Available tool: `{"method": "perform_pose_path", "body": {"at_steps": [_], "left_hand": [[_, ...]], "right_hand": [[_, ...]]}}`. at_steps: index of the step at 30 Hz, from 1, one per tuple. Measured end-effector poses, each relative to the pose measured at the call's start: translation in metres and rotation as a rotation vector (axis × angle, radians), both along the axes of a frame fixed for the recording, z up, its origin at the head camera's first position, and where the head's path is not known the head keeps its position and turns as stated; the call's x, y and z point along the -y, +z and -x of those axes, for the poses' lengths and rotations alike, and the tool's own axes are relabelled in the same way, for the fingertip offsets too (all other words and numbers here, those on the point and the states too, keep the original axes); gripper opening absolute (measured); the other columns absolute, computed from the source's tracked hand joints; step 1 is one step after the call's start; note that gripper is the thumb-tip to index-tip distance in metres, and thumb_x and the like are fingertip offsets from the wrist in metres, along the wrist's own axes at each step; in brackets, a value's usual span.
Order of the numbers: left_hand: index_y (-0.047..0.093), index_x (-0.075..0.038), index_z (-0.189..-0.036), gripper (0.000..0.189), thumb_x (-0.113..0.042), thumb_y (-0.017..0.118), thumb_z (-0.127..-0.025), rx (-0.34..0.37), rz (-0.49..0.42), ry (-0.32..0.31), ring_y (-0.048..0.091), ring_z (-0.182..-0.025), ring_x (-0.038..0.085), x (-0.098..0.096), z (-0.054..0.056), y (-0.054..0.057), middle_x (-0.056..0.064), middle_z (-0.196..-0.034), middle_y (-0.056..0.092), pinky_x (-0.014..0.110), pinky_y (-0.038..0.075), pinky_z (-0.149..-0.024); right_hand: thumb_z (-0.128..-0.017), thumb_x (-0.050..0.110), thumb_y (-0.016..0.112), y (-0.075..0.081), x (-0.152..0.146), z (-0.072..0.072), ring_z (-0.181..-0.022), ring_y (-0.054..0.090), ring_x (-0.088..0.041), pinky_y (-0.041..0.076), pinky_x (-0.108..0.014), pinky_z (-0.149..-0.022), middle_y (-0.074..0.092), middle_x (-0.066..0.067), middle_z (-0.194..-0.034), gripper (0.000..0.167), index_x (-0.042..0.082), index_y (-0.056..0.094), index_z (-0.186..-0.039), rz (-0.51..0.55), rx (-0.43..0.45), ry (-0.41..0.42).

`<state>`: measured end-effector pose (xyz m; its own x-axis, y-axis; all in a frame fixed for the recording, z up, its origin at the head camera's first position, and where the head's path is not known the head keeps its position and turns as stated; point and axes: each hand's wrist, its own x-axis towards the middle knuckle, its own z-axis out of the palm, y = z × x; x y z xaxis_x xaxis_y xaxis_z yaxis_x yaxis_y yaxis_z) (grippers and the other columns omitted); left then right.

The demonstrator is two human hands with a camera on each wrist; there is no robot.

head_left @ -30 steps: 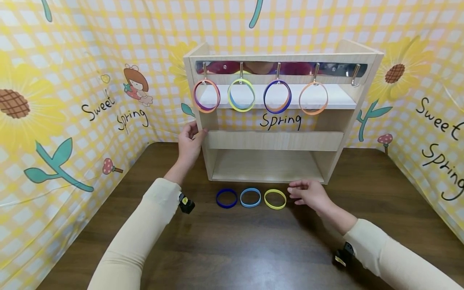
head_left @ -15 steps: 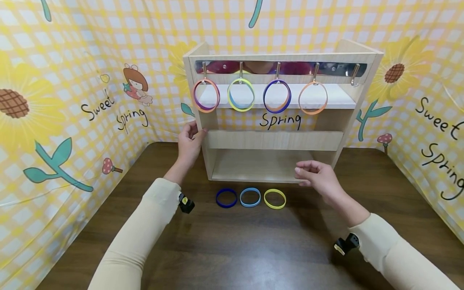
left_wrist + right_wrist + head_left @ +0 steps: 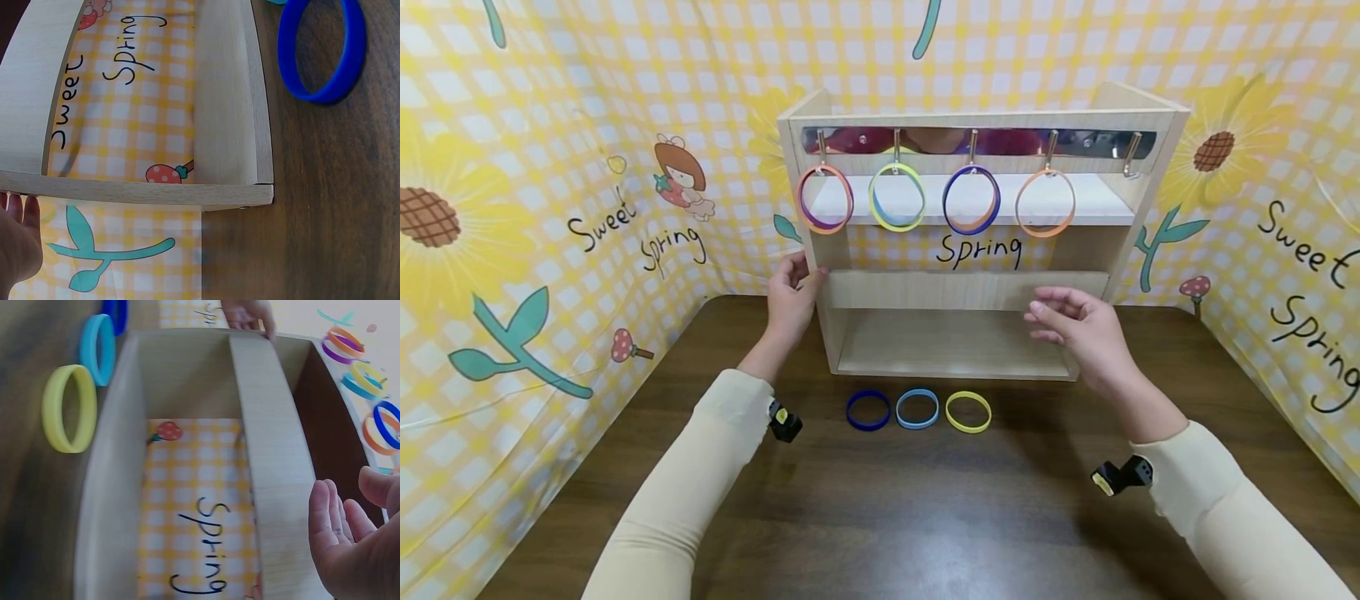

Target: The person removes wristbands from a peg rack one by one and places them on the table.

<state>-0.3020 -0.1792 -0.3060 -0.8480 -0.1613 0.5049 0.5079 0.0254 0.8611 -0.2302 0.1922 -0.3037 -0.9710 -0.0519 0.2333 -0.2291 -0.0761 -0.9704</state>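
Note:
My left hand (image 3: 792, 292) holds the left side panel of a pale wooden shelf unit (image 3: 970, 290), thumb at the front edge and fingers on the outer side. In front of the unit's right half, my right hand (image 3: 1078, 329) is raised with loosely bent fingers and holds nothing. Three silicone wristbands lie in a row on the table: dark blue (image 3: 868, 428), light blue (image 3: 917, 426) and yellow (image 3: 968, 430). Colored wristbands hang from hooks on a metal strip (image 3: 1011, 142): orange with purple (image 3: 826, 232), yellow-green with light blue (image 3: 898, 228), dark blue with orange (image 3: 972, 231), and orange (image 3: 1046, 234).
Brown wooden table (image 3: 880, 517) extends in front of the unit. The rightmost hook (image 3: 1132, 158) sits beyond the hanging orange band. Yellow checked cloth (image 3: 587, 92) with sunflowers encloses the back and both sides. Each wrist wears a small black camera.
My right hand has risen from beside the yellow wristband, moving up and slightly right in front of the shelf unit. My left hand and the wristbands have stayed in place.

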Motion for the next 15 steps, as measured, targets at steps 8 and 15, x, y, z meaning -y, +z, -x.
{"method": "perform_pose_path", "body": {"at_steps": [8,15], "left_hand": [[0.049,0.019,-0.124,0.039,0.005,0.059,-0.089,-0.03,-0.01,-0.036,0.057,-0.096,0.011,0.0,-0.001,0.001,0.039,-0.118,0.051,0.021,0.047,-0.082],[0.051,0.017,-0.122,0.036,0.005,0.059,-0.089,-0.028,-0.013,-0.03,0.057,-0.095,0.011,-0.001,0.0,0.0,0.022,-0.108,0.059,0.023,0.048,-0.081]], "right_hand": [[-0.089,0.01,0.069,0.026,-0.001,0.006,-0.088,0.068,-0.014,0.055,-0.027,-0.075,0.066,-0.006,-0.097,0.028,0.0,0.059,-0.113,0.18,-0.058,-0.021],[-0.088,0.013,0.07,0.043,-0.005,0.013,-0.09,0.068,-0.016,0.055,-0.029,-0.076,0.065,-0.008,-0.101,0.036,-0.002,0.055,-0.118,0.266,-0.053,-0.032]]}}
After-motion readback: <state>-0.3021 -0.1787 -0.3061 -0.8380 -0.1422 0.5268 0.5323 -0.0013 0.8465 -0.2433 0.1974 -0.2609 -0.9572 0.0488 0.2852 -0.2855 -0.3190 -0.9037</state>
